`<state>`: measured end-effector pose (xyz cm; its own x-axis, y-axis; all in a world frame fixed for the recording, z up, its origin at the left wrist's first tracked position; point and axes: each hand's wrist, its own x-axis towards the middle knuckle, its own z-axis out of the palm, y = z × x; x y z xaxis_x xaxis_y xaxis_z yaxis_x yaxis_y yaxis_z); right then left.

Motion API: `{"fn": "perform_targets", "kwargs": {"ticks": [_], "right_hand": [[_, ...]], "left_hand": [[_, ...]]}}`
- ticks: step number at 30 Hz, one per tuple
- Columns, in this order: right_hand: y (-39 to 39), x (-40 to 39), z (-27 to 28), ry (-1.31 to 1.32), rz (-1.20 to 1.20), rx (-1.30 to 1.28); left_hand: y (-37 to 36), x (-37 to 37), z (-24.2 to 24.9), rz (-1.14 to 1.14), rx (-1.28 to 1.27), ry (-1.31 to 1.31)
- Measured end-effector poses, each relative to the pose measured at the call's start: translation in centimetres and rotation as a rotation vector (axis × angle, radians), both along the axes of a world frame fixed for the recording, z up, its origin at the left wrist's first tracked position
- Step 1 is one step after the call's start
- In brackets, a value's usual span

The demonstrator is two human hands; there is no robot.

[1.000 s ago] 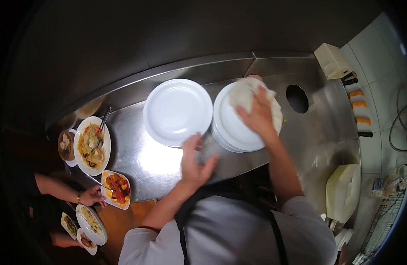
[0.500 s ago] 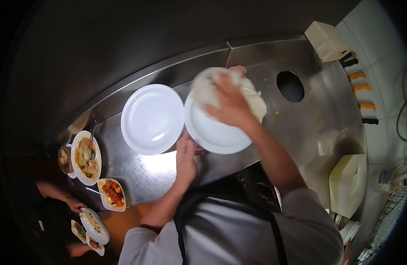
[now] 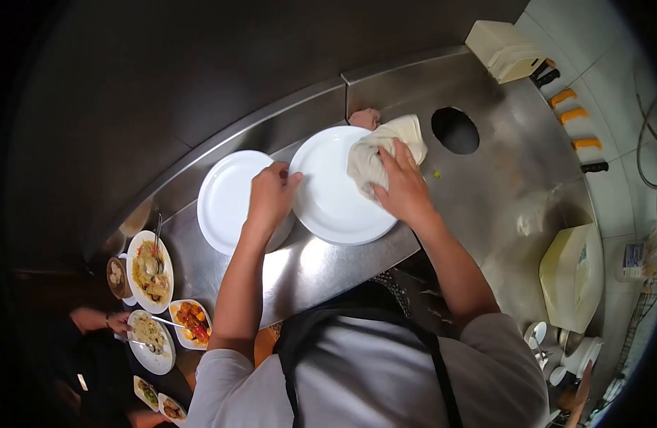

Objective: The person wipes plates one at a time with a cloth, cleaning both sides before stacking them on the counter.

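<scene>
Round white ceramic plate (image 3: pixel 335 196) flat on brushed steel desk (image 3: pixel 314 274), just right of second round white plate (image 3: pixel 228 200), rims touching or overlapping under left hand; cannot tell which. Left hand (image 3: pixel 269 198) clamped on near-left rim of round white ceramic plate, fingers (image 3: pixel 280 173) curled over the edge, steadying it. Right hand (image 3: pixel 405 187) pressed down on crumpled off-white cloth (image 3: pixel 375 155), fingers spread and gripping the wad against the plate's far-right rim. Cloth partly hanging off the plate toward round dark hole in desk (image 3: pixel 454 130).

Handling, as judged: plate rigid, glazed, likely slippery, moderately heavy, chips or shatters if knocked or dropped. Best hold at rim, thumb on top and fingers under, or flat palm pressing to stop sliding on smooth steel. Cloth soft, light, bunches easily; grab anywhere as a wad.

Elsewhere: cream plastic box (image 3: pixel 506 50) at far corner, orange and black knife handles (image 3: pixel 574 118) along tiled wall, pale lidded bin (image 3: pixel 571 274) at right. Far left: oval plates of cooked food (image 3: pixel 150 267), another person's hand (image 3: pixel 118 322) beside them.
</scene>
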<state>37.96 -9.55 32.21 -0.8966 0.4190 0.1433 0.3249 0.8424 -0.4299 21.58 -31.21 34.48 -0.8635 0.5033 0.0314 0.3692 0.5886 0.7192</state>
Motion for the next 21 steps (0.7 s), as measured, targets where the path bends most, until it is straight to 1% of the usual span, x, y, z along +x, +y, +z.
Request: {"fn": "perform_targets", "kwargs": {"ticks": [2,5,6,9,12,15,16,17,19,21], "right_hand": [[0.7,-1.5,-0.4,0.018,-0.161,-0.153],[1.3,-2.4,0.1,0.028,-0.217,-0.121],[1.4,-2.7,-0.2,0.107,-0.206,-0.065],[2.0,-2.8,-0.5,0.208,-0.19,-0.076],[1.7,-2.8,-0.1,0.256,-0.217,-0.099],[0.8,-2.8,0.8,0.189,-0.256,-0.104],[0.6,-2.7,1.0,0.225,-0.245,-0.037],[0.4,-2.7,1.4,0.316,-0.238,-0.099],[-0.1,-2.5,4.6,0.497,-0.211,-0.223],[0.7,-2.8,8.0,0.729,-0.125,-0.464]], "left_hand": [[1.3,-1.1,0.4,-0.021,-0.097,-0.133],[1.3,-1.7,-0.4,-0.065,-0.084,-0.042],[1.2,-1.6,-0.6,-0.052,-0.04,-0.028],[1.0,-1.2,-1.6,-0.001,0.055,0.14],[0.7,-1.0,-1.8,0.008,0.112,0.106],[0.4,-0.8,-1.6,-0.003,0.056,0.081],[0.3,-0.7,-1.5,0.01,0.05,0.029],[0.0,-0.7,-1.4,0.007,0.053,0.03],[-0.3,-0.7,-1.1,0.008,0.059,0.029],[0.0,-0.5,0.1,-0.005,0.214,0.19]]}}
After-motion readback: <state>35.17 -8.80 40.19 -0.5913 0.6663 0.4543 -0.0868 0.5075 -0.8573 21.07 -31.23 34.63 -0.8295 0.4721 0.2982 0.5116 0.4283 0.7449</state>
